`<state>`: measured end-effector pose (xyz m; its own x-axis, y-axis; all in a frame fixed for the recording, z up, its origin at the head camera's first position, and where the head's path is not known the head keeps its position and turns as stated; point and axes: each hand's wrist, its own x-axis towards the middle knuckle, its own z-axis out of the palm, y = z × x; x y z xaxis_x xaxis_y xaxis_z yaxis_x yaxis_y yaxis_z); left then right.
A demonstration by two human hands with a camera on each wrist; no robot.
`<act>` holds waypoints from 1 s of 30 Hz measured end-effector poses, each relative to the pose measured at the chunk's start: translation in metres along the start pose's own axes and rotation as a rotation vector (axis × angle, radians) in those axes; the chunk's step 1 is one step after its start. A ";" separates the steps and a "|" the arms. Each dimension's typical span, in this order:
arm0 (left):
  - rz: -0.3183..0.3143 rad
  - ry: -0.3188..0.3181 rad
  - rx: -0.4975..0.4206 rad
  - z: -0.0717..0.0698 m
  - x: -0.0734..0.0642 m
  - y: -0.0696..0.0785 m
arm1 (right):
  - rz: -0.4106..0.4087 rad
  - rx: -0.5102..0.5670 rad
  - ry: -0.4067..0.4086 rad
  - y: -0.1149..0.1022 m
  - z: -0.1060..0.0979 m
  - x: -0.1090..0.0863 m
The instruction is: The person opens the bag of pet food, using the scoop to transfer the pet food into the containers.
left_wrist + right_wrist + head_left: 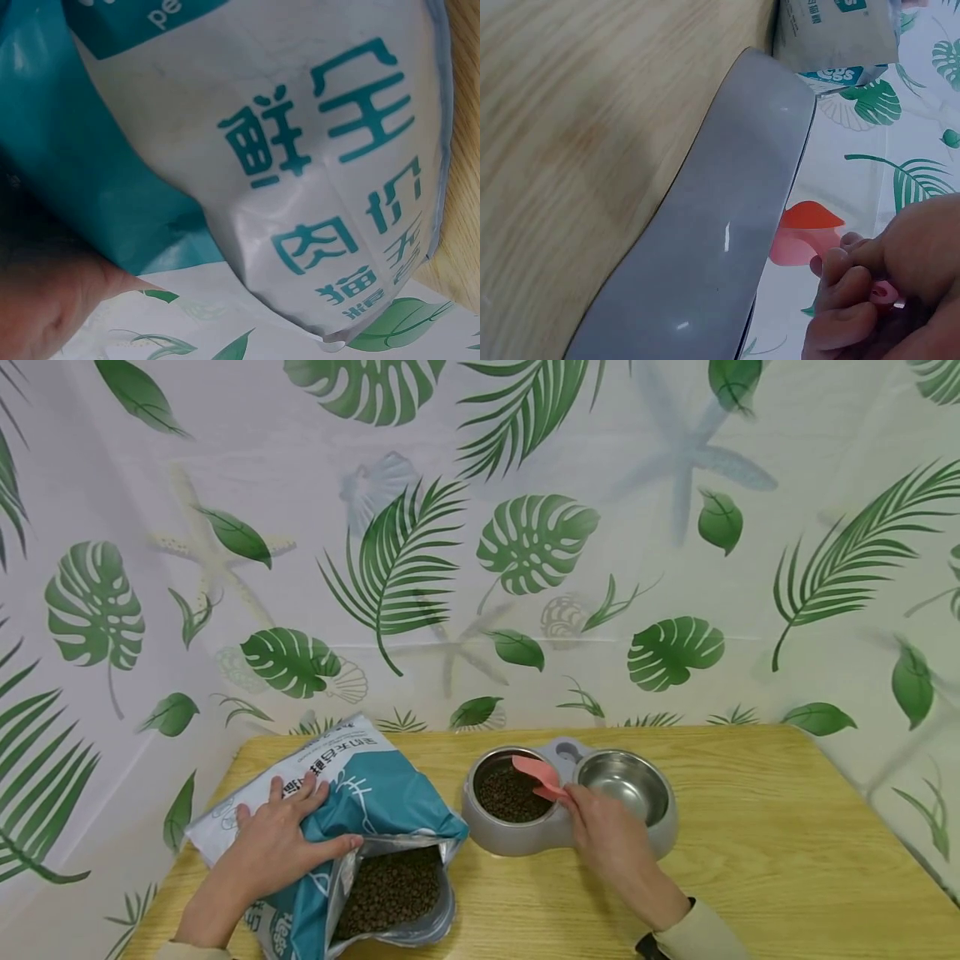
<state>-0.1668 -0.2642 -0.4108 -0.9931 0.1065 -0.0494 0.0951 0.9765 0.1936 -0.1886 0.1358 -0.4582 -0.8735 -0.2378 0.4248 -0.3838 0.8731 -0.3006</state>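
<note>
A teal and white pet food bag (393, 789) lies on its side at the left, its mouth facing the near edge and brown kibble (393, 889) showing inside. My left hand (277, 835) rests on top of it, fingers spread, the thumb near the rim of the mouth. In my right hand (611, 843) is the handle of a pink scoop (536, 770), its head tilted over the left bowl of a grey double feeder (510, 839). Kibble covers the bottom of that bowl. The right steel bowl (611, 772) is partly behind my hand and shows no kibble.
Both the bag and the feeder stand on a wood-grain table (772, 843). Behind it hangs a white cloth (660, 577) printed with green leaves, close to the table's far edge. A narrow gap separates the bag from the feeder.
</note>
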 end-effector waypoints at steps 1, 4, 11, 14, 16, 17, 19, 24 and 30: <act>-0.001 0.001 -0.001 0.000 0.000 0.000 | -0.024 -0.029 0.031 0.001 0.000 0.000; -0.003 0.001 -0.004 0.000 0.001 -0.001 | -0.096 -0.098 0.128 0.004 0.001 -0.002; 0.000 0.005 0.000 -0.001 0.000 0.001 | -0.198 -0.111 0.259 0.003 -0.004 -0.008; -0.001 0.008 0.001 -0.001 -0.001 0.001 | -0.131 0.031 0.186 -0.004 -0.012 -0.008; -0.002 0.010 0.001 0.000 -0.001 0.001 | -0.020 0.206 0.074 -0.010 -0.019 -0.008; -0.002 0.011 0.001 0.000 -0.001 0.001 | 0.057 0.310 0.004 -0.013 -0.022 -0.009; -0.002 0.011 0.001 0.000 -0.001 0.001 | 0.224 0.539 -0.141 -0.017 -0.028 -0.010; -0.005 0.003 -0.001 0.000 -0.001 0.000 | 0.492 0.924 -0.394 -0.023 -0.036 -0.019; -0.007 -0.004 -0.006 0.000 0.000 -0.001 | 0.465 1.076 -0.508 -0.020 -0.042 -0.027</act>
<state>-0.1669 -0.2648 -0.4108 -0.9934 0.1005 -0.0551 0.0877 0.9761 0.1990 -0.1451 0.1429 -0.4280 -0.9148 -0.3468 -0.2072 0.1478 0.1902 -0.9706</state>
